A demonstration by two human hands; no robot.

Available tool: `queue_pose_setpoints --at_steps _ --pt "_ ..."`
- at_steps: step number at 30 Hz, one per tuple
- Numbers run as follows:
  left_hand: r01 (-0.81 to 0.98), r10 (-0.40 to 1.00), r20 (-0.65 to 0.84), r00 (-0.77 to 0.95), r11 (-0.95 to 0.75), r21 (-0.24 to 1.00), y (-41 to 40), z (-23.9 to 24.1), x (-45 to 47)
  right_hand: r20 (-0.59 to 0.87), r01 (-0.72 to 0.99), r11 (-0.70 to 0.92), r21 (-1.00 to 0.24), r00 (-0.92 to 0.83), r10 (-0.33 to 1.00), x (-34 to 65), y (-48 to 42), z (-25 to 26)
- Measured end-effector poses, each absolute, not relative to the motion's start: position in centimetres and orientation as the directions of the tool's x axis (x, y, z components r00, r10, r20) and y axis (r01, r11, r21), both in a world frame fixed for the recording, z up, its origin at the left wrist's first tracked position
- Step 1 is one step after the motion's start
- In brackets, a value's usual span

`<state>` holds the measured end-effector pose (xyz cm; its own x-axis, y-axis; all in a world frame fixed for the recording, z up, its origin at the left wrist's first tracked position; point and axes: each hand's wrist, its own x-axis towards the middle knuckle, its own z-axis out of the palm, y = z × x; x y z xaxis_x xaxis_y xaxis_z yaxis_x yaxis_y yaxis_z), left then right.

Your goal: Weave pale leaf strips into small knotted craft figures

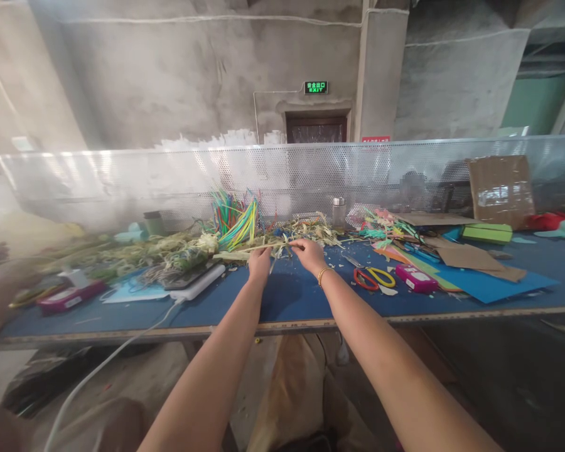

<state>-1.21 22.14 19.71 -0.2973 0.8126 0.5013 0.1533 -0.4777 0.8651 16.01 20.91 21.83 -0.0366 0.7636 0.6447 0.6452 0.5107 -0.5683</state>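
Observation:
Both arms reach forward over a blue table (pixel 292 295). My left hand (pixel 259 262) is closed round a pale dried leaf strip (pixel 238 253) that lies across the table top. My right hand (pixel 309 252), with a gold bracelet on its wrist, pinches the same strip further right, fingers curled on it. Just beyond the hands lies a heap of dried straw and leaf scraps (pixel 169 254), with a bundle of coloured plastic strips (pixel 235 220) standing behind it.
Red and yellow scissors (pixel 371 276) and a pink box (pixel 415 278) lie right of my right hand, beside coloured paper sheets (pixel 480 282) and cardboard (pixel 499 188). A white power strip (pixel 198 284) with its cable sits left. A perforated metal screen (pixel 405 169) backs the table. Another person's blurred arm (pixel 0 289) enters at far left.

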Motion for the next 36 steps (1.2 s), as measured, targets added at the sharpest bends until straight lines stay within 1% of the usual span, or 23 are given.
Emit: queue_pose_setpoints --at_steps 2,5,7,12,16,25,31,36 --pt "0.095 0.832 0.510 -0.219 -0.503 0.859 21.9 19.8 -0.3 0.657 0.675 0.515 -0.528 -0.060 0.751 16.0 20.9 21.9" --pt "0.012 0.852 0.522 -0.033 -0.522 0.853 21.5 19.9 0.6 0.662 0.731 0.497 -0.468 -0.083 0.745 16.1 20.7 22.1" --pt "-0.020 0.848 0.530 0.026 -0.530 0.848 21.4 19.8 0.8 0.667 0.750 0.493 -0.441 -0.093 0.739 16.1 20.5 22.2" --pt "0.042 0.842 0.540 -0.018 -0.539 0.841 21.6 19.7 0.4 0.702 0.726 0.551 -0.412 -0.133 0.700 15.9 20.2 22.2" --pt "-0.033 0.838 0.546 -0.003 -0.546 0.837 21.6 19.7 0.5 0.736 0.699 0.599 -0.390 -0.154 0.659 15.8 20.1 22.2" --pt "0.005 0.818 0.573 0.049 -0.574 0.819 21.5 19.7 0.5 0.730 0.757 0.562 -0.333 -0.171 0.662 15.9 20.0 22.5" --pt "0.111 0.822 0.566 0.056 -0.569 0.815 21.8 19.5 0.3 0.706 0.766 0.547 -0.339 -0.177 0.686 15.8 19.8 22.6" --pt "0.068 0.853 0.522 -0.009 -0.520 0.851 22.2 19.3 0.1 0.709 0.741 0.582 -0.336 -0.207 0.674 15.7 19.8 22.5"
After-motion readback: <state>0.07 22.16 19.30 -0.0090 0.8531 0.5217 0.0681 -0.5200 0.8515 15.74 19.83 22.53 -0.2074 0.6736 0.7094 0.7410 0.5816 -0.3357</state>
